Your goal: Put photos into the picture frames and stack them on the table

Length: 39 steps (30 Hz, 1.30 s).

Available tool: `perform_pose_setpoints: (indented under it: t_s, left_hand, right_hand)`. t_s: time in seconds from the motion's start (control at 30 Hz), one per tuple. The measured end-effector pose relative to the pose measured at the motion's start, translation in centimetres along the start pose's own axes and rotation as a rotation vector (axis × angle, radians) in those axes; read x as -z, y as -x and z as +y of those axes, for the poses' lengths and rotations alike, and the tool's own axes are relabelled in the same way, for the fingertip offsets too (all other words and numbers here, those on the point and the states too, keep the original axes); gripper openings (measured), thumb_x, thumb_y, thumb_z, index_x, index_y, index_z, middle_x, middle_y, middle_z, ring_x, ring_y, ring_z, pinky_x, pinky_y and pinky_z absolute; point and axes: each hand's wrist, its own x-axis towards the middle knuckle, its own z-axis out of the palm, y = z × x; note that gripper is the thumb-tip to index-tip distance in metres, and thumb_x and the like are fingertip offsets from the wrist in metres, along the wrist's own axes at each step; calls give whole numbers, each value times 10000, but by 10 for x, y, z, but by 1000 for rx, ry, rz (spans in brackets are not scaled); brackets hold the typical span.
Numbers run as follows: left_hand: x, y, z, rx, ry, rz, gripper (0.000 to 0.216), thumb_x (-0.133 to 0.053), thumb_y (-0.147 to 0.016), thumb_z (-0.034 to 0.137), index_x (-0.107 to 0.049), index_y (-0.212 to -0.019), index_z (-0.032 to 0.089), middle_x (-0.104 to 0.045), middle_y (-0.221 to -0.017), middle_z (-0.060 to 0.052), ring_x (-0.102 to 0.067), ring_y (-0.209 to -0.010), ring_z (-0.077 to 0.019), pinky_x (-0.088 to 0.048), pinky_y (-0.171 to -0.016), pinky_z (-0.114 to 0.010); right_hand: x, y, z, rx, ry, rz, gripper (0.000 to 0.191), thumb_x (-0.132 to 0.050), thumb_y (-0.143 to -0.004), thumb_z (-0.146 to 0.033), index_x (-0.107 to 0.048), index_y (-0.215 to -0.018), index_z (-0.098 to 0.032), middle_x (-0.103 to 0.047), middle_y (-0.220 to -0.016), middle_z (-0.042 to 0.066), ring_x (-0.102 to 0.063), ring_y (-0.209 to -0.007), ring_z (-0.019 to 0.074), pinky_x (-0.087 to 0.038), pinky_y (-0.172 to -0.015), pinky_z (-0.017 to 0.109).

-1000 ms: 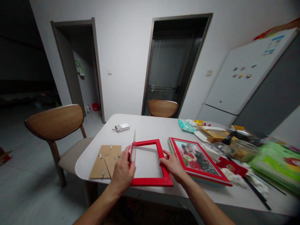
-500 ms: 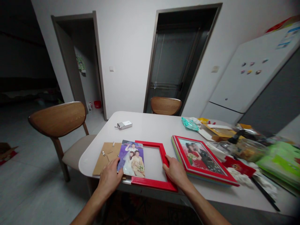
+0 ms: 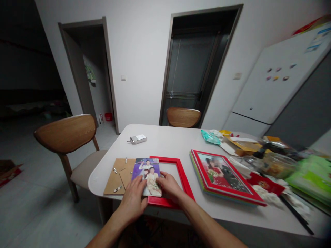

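Observation:
A colour photo (image 3: 152, 170) of people in wedding clothes lies over the left part of an empty red picture frame (image 3: 184, 179) and partly over a brown backing board (image 3: 113, 179) with metal clips. My left hand (image 3: 133, 198) holds the photo at its lower left, fingers across its front and thumb by the bottom edge. With closed fingers, my right hand (image 3: 170, 186) grips the photo's right edge, above the frame's opening. The undersides of both hands are hidden.
Right of the frame is a stack of picture frames (image 3: 224, 175), a red one with a picture on top. Beyond it lie a teal wrapper (image 3: 210, 136), a clear tub (image 3: 276, 165) and a green bag (image 3: 310, 179). A small silvery box (image 3: 138, 139) sits farther back. Wooden chairs (image 3: 67, 132) flank the table.
My right hand has left the red frame's right side and moved left onto the photo's right edge. My left hand has shifted right, farther across the photo's front.

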Motion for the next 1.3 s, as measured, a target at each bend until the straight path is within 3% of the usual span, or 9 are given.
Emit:
perform_pose_setpoints:
  t_s: [0.13,0.3,0.47,0.57,0.67,0.77,0.93,1.07,1.3]
  left_hand:
    - [-7,-8,6,-70,9,37,659,-428,-565,48,-367,-1217,120,-344,-1302,-128,-281,-1206,-249,-248,-982,-450]
    - [5,-21,9,-99,281,318,546,-315,-655,23,-413,-1182,130,-427,-1251,-89,-346,-1175,-176,-274,-990,-367]
    - [15,-31,27,233,910,498,343,-401,-762,225,-502,-1071,115,-603,-1027,-88,-537,-976,-208,-398,-871,-329]
    - [0,-35,43,359,1320,501,378,-463,-733,286,-500,-1050,82,-633,-947,-97,-568,-919,-222,-438,-808,-323]
    - [-15,-36,55,344,1523,386,419,-491,-720,308,-471,-1077,89,-618,-986,-106,-565,-928,-223,-447,-797,-322]
    - [-17,-32,56,267,1383,284,480,-493,-724,313,-399,-1142,97,-555,-1098,-127,-523,-999,-219,-407,-861,-338]
    - [-19,-17,47,166,702,119,598,-551,-651,200,-341,-1203,102,-366,-1279,-155,-327,-1182,-227,-250,-994,-372]
    - [-27,-9,42,28,402,-41,516,-592,-626,203,-439,-1113,126,-300,-1317,-154,-228,-1230,-249,-218,-1008,-408]
    - [-24,-9,32,-109,262,-113,253,-560,-641,141,-505,-886,176,-370,-1284,-111,-207,-1240,-238,-234,-998,-421]
  right_hand:
    - [-13,2,-23,12,-328,-104,322,-519,-592,-225,-586,-879,-95,-623,-617,24,-542,-506,119,-423,-512,226]
    - [-14,20,-57,152,-364,-81,364,-541,-649,-349,-543,-947,-141,-598,-679,3,-509,-496,86,-399,-448,195]
    - [-7,28,-43,9,-353,40,415,-543,-673,-370,-481,-1015,-143,-583,-766,37,-549,-566,101,-422,-469,206]
    - [2,27,-24,-103,-461,62,326,-495,-704,-345,-480,-965,-151,-609,-809,64,-587,-650,134,-456,-532,238]
    - [18,24,-20,-6,-591,129,242,-439,-712,-245,-478,-936,-160,-625,-888,75,-597,-768,159,-476,-629,270]
    - [43,19,-26,26,-534,218,270,-398,-678,-158,-483,-934,-152,-636,-906,82,-606,-771,174,-480,-662,287]
    - [79,4,-20,-43,-168,225,372,-342,-658,-125,-488,-999,-94,-655,-812,110,-620,-662,181,-479,-571,270]
    - [82,-8,-7,21,188,191,405,-301,-668,-126,-522,-1003,-71,-659,-752,95,-613,-623,162,-456,-520,228]
    - [75,-24,-3,49,428,271,387,-323,-690,-146,-566,-987,-99,-651,-839,89,-599,-668,150,-425,-550,205]
